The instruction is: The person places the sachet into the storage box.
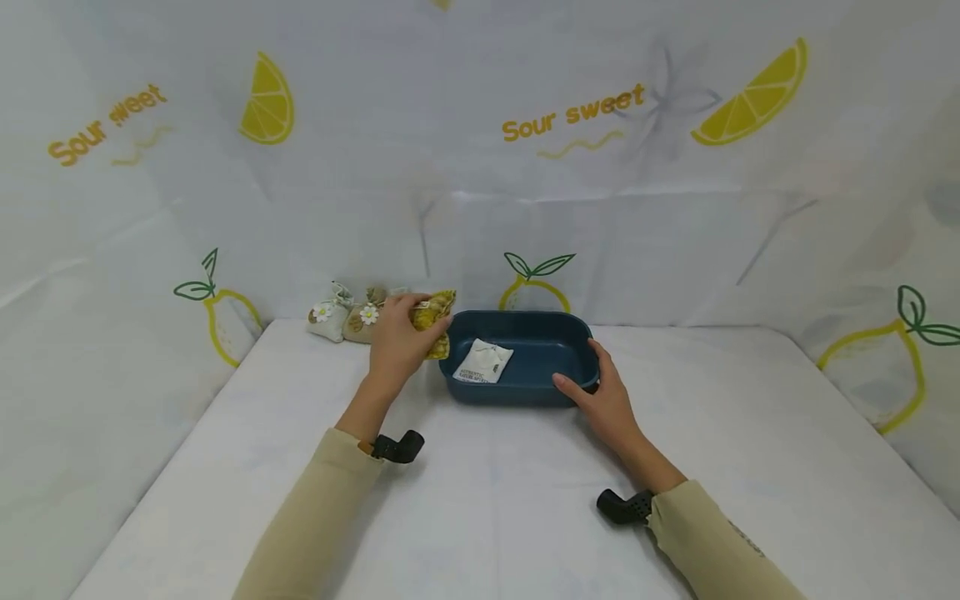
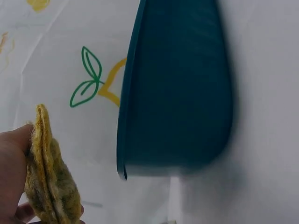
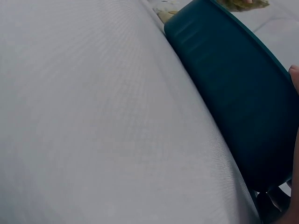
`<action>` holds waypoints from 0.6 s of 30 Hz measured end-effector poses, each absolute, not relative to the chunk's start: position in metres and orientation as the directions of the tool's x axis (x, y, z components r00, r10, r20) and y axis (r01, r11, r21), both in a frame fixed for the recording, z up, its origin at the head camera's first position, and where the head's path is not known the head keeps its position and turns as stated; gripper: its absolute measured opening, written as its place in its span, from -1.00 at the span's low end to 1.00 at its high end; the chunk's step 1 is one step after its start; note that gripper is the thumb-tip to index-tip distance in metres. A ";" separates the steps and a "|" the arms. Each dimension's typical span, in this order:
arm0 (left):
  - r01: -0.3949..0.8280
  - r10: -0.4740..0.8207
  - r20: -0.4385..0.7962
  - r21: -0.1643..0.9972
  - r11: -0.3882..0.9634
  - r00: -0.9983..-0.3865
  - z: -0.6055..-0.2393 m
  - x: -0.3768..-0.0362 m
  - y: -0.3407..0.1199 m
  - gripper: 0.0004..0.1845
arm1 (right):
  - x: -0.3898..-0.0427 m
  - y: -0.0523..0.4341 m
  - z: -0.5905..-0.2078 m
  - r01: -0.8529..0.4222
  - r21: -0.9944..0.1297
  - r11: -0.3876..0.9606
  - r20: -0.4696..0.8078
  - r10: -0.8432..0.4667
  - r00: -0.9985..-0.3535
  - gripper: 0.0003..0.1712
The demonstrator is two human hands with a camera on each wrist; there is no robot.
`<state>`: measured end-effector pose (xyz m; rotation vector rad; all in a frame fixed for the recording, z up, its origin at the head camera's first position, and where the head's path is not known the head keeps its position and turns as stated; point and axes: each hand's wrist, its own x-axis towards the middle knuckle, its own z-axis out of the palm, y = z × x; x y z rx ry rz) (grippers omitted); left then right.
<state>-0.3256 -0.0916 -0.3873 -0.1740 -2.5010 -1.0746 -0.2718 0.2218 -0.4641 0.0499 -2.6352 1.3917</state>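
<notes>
In the head view my left hand (image 1: 397, 343) pinches a yellow patterned fabric sachet (image 1: 433, 312) just off the left end of a dark blue rectangular basin (image 1: 517, 395). The left wrist view has this sachet (image 2: 52, 175) edge-on, its seam upright between thumb and fingers, beside the outer wall of the basin (image 2: 180, 93). At the basin's front right corner, my right hand (image 1: 611, 408) grips the rim, thumb over the front edge and fingers around the right end. A white sachet (image 1: 484, 362) with dark printing lies inside, toward the left.
Behind my left hand, a whitish drawstring pouch (image 1: 325, 322) and a tan pouch (image 1: 357, 327), each with a daisy, stand at the table's back left. A lemon-printed white cloth (image 1: 480, 158) hangs behind the white-covered table (image 1: 480, 517).
</notes>
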 end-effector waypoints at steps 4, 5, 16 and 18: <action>0.296 -0.008 0.422 0.650 0.700 -0.907 -0.382 -0.327 -0.072 -0.42 | -0.272 0.220 -0.465 -0.110 -0.815 0.568 0.166 0.046 -0.985 0.09; 0.299 -0.001 0.420 0.647 0.701 -0.907 -0.381 -0.326 -0.067 -0.42 | -0.272 0.220 -0.464 -0.110 -0.813 0.572 0.165 0.045 -0.985 0.09; 0.312 0.061 0.381 0.642 0.700 -0.922 -0.391 -0.323 -0.013 -0.44 | -0.273 0.218 -0.462 -0.089 -0.804 0.587 0.144 0.047 -0.988 0.12; 0.303 0.070 0.367 0.629 0.715 -0.927 -0.399 -0.323 -0.006 -0.44 | -0.272 0.217 -0.464 -0.080 -0.809 0.583 0.132 0.047 -0.990 0.12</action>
